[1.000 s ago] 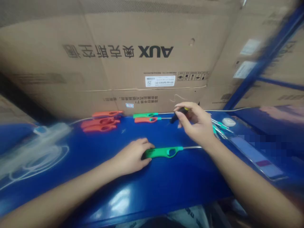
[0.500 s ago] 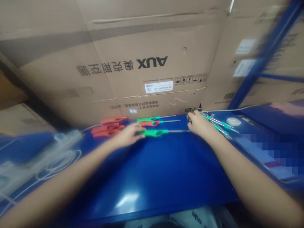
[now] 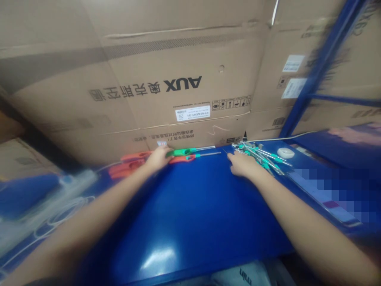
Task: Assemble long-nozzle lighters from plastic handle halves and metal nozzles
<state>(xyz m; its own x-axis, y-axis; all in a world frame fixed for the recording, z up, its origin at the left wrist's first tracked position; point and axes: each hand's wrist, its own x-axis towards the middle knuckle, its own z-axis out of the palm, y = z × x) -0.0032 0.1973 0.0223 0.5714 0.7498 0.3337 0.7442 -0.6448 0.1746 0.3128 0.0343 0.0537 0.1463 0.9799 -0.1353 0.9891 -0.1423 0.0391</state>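
Note:
My left hand (image 3: 160, 158) is closed around the rear end of a green long-nosed lighter (image 3: 183, 152) by the cardboard. Its metal tube points right; a second tube seems to lie close along it. Just in front lies an orange lighter (image 3: 183, 159), its tube also pointing right. Several more orange handles (image 3: 127, 167) are bunched beside my left wrist, partly covered and blurred. My right hand (image 3: 242, 163) has curled fingers at the left edge of a pile of metal lighter tubes with teal collars (image 3: 264, 157). A thin dark line shows at its fingertips; what they hold is unclear.
A large cardboard box (image 3: 143, 115) stands upright along the back of the blue table (image 3: 190, 222). At right are a white roll (image 3: 285, 153), a phone-like flat device (image 3: 324, 198) and a blue metal post (image 3: 315, 75). A white cable (image 3: 65, 210) lies coiled at left.
My left hand has moved the front green lighter back against the row by the box. My right hand has left its tube tip and come down slightly beside the tube pile.

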